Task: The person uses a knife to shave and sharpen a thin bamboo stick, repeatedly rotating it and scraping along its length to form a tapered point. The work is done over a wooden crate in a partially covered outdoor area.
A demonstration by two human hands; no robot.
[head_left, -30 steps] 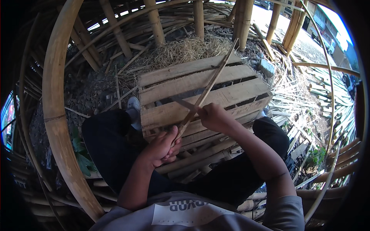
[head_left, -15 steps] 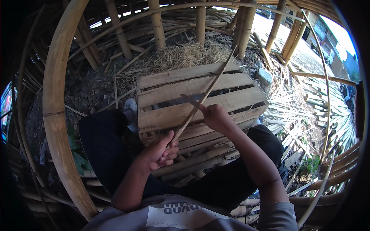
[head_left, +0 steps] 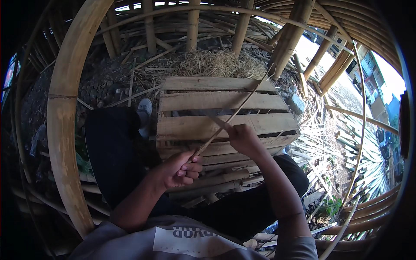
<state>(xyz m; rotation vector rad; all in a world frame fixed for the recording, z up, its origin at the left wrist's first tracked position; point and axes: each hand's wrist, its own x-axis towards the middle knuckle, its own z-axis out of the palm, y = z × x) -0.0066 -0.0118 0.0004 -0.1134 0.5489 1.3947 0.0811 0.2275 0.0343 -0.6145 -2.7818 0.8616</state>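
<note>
My left hand [head_left: 181, 170] is closed round the near end of a long, thin bamboo strip [head_left: 244, 103]. From there the strip slants up and away to the right, over a slatted wooden crate [head_left: 190, 100]. In my right hand [head_left: 243, 138] is a knife, gripped by its handle, which my fingers hide. The knife's blade [head_left: 215, 118] points left and away, crossing the strip at about its middle. Blade and strip seem to touch there, though slight blur softens the blade's tip.
Beyond the crate lies a heap of pale shavings [head_left: 221, 64]. A thick bamboo pole [head_left: 65, 119] curves up on my left. Cut bamboo pieces [head_left: 212, 186] lie below the crate, and pale splints [head_left: 323, 143] cover the ground at right. My shoe [head_left: 145, 113] is left of the crate.
The view has tilted and shifted slightly. Both hands still hold the strip and the knife; the blade lies across the strip at nearly the same place, now a little more blurred.
</note>
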